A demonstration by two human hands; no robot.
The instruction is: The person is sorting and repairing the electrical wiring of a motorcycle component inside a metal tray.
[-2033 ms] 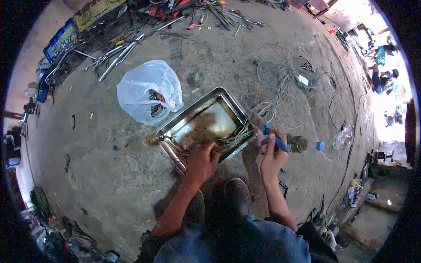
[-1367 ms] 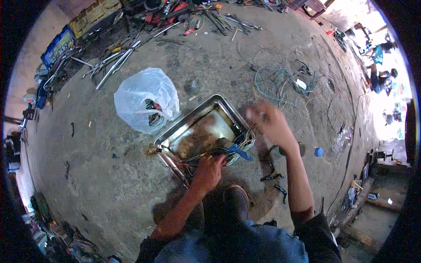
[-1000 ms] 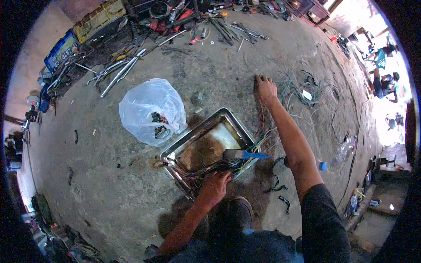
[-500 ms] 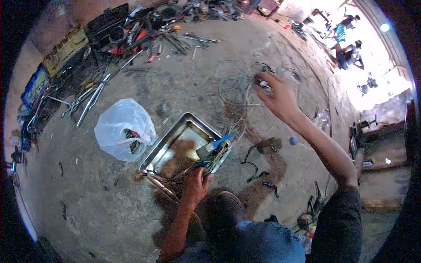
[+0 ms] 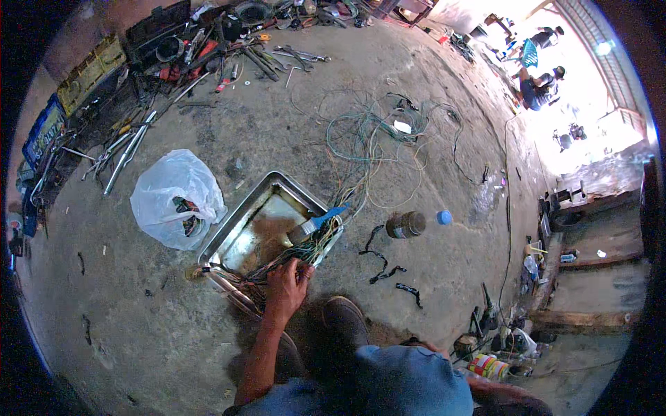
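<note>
My left hand (image 5: 286,286) has its fingers closed on a bundle of thin multicoloured wires (image 5: 325,240) at the near side of a shallow metal tray (image 5: 279,205). From the tray the wires run out across the floor into a loose tangle (image 5: 354,139). A small white piece (image 5: 402,127) lies among the far wires. Beside the bundle, a blue-handled paintbrush (image 5: 326,219) lies over the tray's right side. Brown dirt or liquid covers part of the tray's bottom. My right forearm (image 5: 496,390) is low at the right; my knee mostly hides that hand, and its fingers cannot be made out.
A white plastic bag (image 5: 177,201) sits left of the tray. Right of it stand a brown jar (image 5: 406,224) and a blue cap (image 5: 444,218), with black strips (image 5: 381,267) nearby. Tools (image 5: 132,149) and open cases line the far left. Two people (image 5: 541,89) are at the far right.
My right hand has left the far wires and drawn back to beside my knee, leaving the white piece on the floor. My left hand stays on the bundle. The view has shifted slightly.
</note>
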